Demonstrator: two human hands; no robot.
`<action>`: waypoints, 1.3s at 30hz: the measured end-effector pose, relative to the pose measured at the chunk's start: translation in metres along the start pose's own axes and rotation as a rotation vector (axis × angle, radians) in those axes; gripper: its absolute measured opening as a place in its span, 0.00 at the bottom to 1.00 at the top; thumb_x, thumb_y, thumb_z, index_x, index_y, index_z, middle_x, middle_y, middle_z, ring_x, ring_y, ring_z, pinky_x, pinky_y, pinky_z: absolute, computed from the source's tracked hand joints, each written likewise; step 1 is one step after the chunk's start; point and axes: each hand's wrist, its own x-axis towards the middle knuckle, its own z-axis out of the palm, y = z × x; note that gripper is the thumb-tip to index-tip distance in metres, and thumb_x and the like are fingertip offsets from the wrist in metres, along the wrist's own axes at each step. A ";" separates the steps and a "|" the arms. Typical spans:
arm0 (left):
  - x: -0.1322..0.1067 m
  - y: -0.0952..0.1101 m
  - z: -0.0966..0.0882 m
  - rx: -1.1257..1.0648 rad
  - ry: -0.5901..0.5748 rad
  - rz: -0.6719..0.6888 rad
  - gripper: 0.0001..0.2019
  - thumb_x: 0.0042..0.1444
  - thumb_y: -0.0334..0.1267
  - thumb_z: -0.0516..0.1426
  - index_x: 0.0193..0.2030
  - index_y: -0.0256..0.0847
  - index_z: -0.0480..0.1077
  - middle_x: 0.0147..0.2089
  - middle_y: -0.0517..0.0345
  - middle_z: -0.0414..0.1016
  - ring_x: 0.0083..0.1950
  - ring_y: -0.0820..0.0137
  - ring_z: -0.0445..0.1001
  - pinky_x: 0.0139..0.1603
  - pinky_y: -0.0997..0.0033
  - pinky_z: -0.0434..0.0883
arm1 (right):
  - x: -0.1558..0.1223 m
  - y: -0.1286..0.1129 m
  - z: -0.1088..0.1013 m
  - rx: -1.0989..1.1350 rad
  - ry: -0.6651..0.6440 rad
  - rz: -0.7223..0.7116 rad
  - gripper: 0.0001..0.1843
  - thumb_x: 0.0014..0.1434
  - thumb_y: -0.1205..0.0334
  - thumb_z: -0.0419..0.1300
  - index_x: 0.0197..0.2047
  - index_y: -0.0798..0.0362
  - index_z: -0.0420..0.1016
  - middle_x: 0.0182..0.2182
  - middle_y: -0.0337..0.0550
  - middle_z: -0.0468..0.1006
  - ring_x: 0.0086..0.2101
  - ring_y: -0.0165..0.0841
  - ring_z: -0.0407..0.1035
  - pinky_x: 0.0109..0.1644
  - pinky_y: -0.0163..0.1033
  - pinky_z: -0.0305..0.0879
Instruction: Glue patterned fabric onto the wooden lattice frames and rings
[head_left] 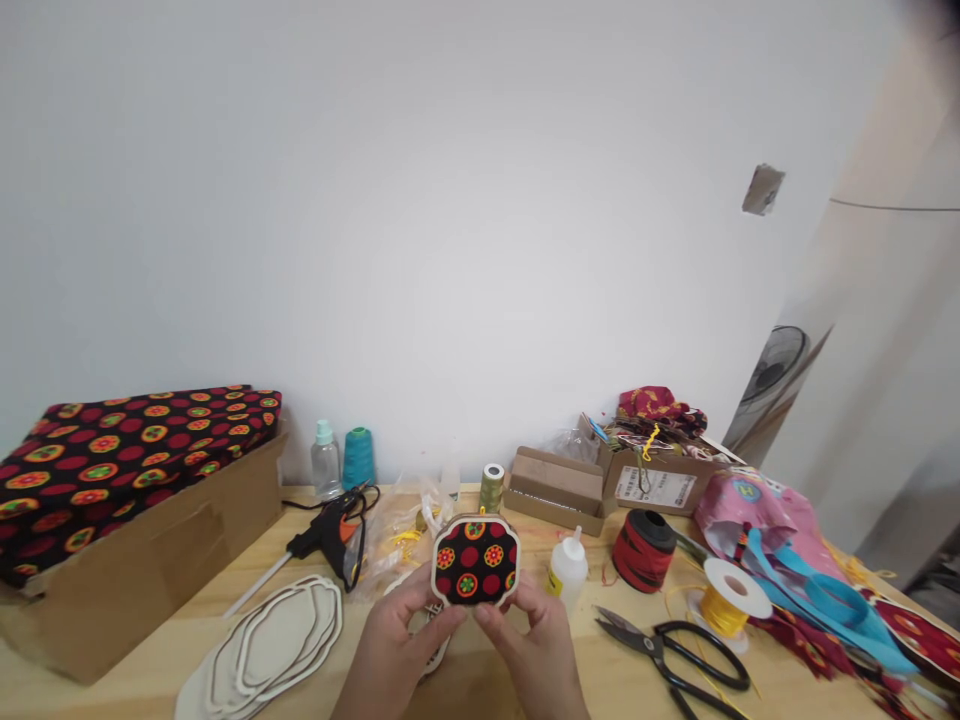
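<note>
Between my two hands I hold up a small plaque [477,562] with a scalloped pale wooden border and a black fabric face patterned with red dots and flowers. My left hand [405,640] grips its lower left edge, thumb on the front. At the lower right edge my right hand [534,640] pinches it the same way. Fingers behind the plaque are hidden. Partly covered by my left hand, another pale wooden piece lies on the table below. Left of my hands is a stack of scalloped wooden frames [289,640].
A cardboard box [172,570] with patterned fabric [135,450] stands left. Nearby lies a black glue gun [326,535]. To the right are a white glue bottle [568,570], red thread spool [643,552], yellow cord spool [724,610], black scissors [660,645] and blue ribbon [817,590].
</note>
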 end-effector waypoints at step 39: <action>-0.001 -0.008 0.003 -0.130 -0.025 -0.031 0.15 0.46 0.44 0.59 0.42 0.44 0.75 0.47 0.53 0.75 0.46 0.60 0.72 0.55 0.54 0.60 | 0.000 -0.003 -0.001 -0.123 0.028 -0.181 0.23 0.59 0.53 0.48 0.16 0.53 0.62 0.17 0.35 0.60 0.23 0.28 0.56 0.26 0.32 0.55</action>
